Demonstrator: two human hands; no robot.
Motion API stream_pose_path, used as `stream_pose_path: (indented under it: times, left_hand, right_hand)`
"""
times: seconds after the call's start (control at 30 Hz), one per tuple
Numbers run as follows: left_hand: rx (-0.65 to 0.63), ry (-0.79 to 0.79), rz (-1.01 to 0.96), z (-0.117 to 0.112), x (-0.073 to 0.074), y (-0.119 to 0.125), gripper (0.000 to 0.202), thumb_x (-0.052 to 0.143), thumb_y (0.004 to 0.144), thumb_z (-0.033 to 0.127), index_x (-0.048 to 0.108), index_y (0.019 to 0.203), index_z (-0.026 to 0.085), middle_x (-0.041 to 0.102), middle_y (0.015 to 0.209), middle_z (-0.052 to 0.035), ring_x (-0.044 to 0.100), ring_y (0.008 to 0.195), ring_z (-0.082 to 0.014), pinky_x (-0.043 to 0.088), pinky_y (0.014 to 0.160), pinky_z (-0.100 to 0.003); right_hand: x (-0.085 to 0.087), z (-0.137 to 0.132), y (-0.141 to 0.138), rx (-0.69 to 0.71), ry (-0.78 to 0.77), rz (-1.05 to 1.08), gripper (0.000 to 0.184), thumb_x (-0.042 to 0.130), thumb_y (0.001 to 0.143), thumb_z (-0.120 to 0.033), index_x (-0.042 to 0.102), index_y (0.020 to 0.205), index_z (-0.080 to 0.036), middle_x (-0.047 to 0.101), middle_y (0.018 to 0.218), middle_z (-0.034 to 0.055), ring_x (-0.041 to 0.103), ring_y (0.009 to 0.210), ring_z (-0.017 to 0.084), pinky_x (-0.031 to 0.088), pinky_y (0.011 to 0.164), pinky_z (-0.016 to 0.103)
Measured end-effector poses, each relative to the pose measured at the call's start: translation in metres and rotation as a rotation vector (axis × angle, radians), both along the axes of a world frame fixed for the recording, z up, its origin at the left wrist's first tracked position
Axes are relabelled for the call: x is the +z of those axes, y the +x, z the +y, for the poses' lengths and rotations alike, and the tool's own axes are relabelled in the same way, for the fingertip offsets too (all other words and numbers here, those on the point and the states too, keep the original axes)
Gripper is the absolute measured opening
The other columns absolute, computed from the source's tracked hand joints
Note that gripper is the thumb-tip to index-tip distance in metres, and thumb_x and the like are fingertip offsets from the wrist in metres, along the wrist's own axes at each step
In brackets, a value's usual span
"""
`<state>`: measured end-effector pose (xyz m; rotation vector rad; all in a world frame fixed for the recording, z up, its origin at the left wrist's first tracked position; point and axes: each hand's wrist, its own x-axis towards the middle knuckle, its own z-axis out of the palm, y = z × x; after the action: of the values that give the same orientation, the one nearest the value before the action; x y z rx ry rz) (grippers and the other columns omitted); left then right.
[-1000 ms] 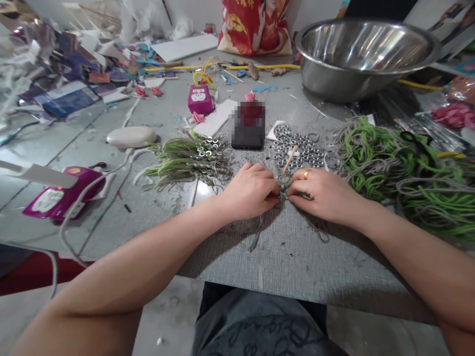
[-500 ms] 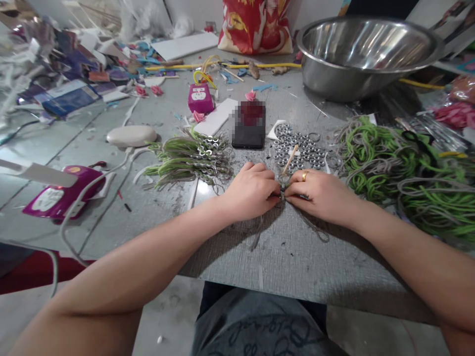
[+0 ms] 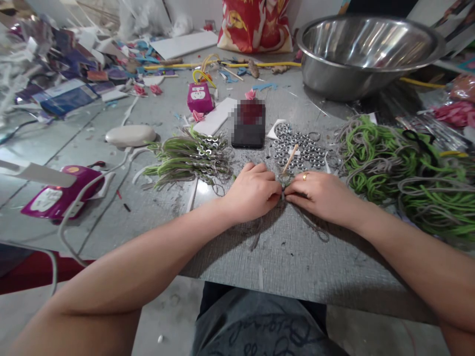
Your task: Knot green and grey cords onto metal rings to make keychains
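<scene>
My left hand and my right hand meet fingertip to fingertip on the grey table. Both are pinched on a small knot of grey and green cord with a metal piece in it. Loose cord ends trail out under my right hand. A thin wooden stick pokes up just behind my fingers. It stands over a heap of small metal nuts. My right hand wears a gold ring.
A bundle of finished green-grey cords lies left of my hands. A big tangle of green and grey cord fills the right. Behind are a dark phone, a steel bowl, a white mouse-like object and craft scraps.
My hands stay pinched together on the cord; the fingers shift only slightly. The view has drifted a little.
</scene>
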<state>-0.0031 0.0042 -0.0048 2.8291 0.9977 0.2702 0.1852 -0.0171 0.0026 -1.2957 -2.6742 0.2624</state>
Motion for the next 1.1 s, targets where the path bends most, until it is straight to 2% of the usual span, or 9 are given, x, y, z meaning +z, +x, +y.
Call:
stream_pose_path:
  times: [0.2, 0.4, 0.6, 0.77, 0.97, 1.1]
  left_hand:
    - [-0.001, -0.034, -0.025, 0.000, 0.002, 0.000, 0.014, 0.053, 0.079, 0.022, 0.065, 0.074, 0.019, 0.061, 0.073, -0.0020, 0.048, 0.080, -0.0185, 0.030, 0.070, -0.031]
    - [-0.003, -0.056, -0.027, 0.001, 0.003, -0.001, 0.014, 0.053, 0.079, 0.023, 0.066, 0.074, 0.019, 0.061, 0.073, -0.0021, 0.048, 0.079, -0.0183, 0.030, 0.069, -0.031]
    - [0.010, -0.043, -0.025, 0.004, 0.012, -0.005, 0.010, 0.055, 0.073, 0.019, 0.064, 0.070, 0.018, 0.060, 0.072, -0.0017, 0.048, 0.078, -0.0175, 0.032, 0.069, -0.031]
    - [-0.007, -0.048, -0.005, 0.006, 0.020, -0.011, 0.010, 0.053, 0.070, 0.017, 0.062, 0.067, 0.018, 0.058, 0.071, -0.0012, 0.048, 0.077, -0.0166, 0.034, 0.071, -0.031]
    - [-0.044, -0.077, 0.091, 0.010, 0.034, -0.020, 0.011, 0.049, 0.067, 0.017, 0.060, 0.064, 0.018, 0.056, 0.066, -0.0014, 0.048, 0.070, -0.0148, 0.037, 0.069, -0.030]
    - [-0.036, -0.085, 0.255, 0.009, 0.044, -0.025, 0.012, 0.048, 0.067, 0.016, 0.060, 0.065, 0.018, 0.056, 0.063, -0.0022, 0.049, 0.070, -0.0161, 0.038, 0.068, -0.029]
  right_hand:
    - [0.005, 0.000, -0.001, -0.011, -0.022, -0.035, 0.016, 0.058, 0.081, -0.031, 0.064, 0.089, -0.018, 0.067, 0.077, 0.0028, 0.060, 0.072, 0.019, 0.041, 0.063, 0.029]
    - [-0.001, -0.001, -0.003, 0.034, 0.002, -0.004, 0.017, 0.053, 0.084, -0.032, 0.062, 0.087, -0.017, 0.067, 0.080, 0.0045, 0.060, 0.075, 0.020, 0.042, 0.067, 0.032]
    - [-0.001, -0.002, -0.005, 0.032, 0.015, 0.010, 0.013, 0.054, 0.083, -0.025, 0.063, 0.086, -0.017, 0.067, 0.079, 0.0045, 0.061, 0.074, 0.019, 0.042, 0.067, 0.030]
    - [0.000, -0.002, -0.005, 0.015, 0.026, -0.013, 0.013, 0.054, 0.082, -0.027, 0.062, 0.084, -0.018, 0.065, 0.075, 0.0034, 0.059, 0.070, 0.018, 0.040, 0.064, 0.029]
    - [-0.001, -0.002, -0.004, 0.016, 0.037, -0.029, 0.016, 0.052, 0.084, -0.028, 0.062, 0.088, -0.018, 0.064, 0.083, 0.0037, 0.058, 0.072, 0.017, 0.039, 0.065, 0.029]
    - [-0.001, -0.003, -0.004, 0.029, 0.072, -0.027, 0.016, 0.051, 0.084, -0.029, 0.062, 0.087, -0.018, 0.063, 0.082, 0.0038, 0.056, 0.068, 0.016, 0.038, 0.063, 0.029]
